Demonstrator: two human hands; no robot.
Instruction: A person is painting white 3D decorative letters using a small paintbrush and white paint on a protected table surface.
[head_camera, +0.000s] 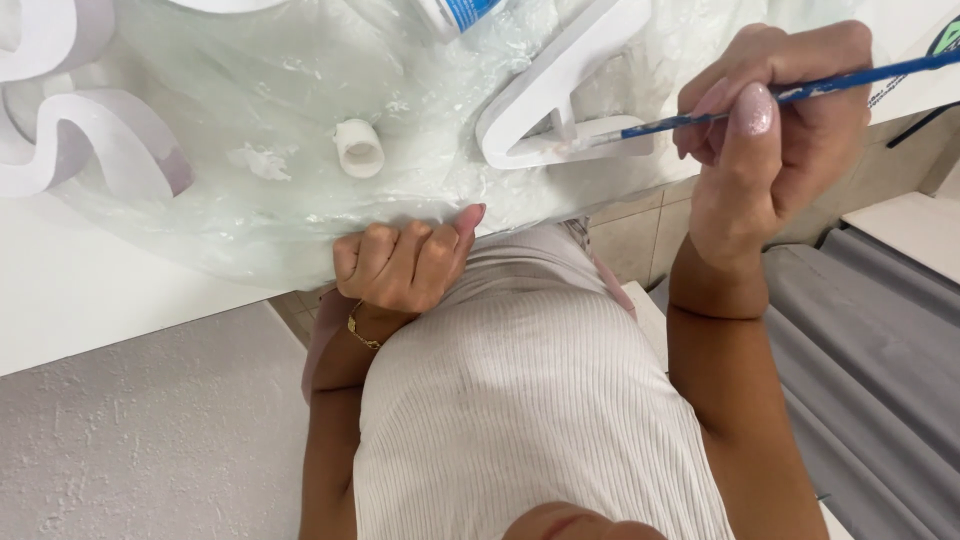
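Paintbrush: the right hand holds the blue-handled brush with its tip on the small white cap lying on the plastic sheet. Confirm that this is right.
Not quite. In the head view the right hand holds the blue-handled paintbrush, but its tip rests on the white letter-shaped piece, not the small white cap, which lies apart on the plastic sheet.

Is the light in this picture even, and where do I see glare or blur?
Head view: soft, even light with weak shadows; glare speckles the crumpled plastic sheet; the right hand and blue paintbrush look sharp, as does the left hand; the edges curve slightly from lens distortion.
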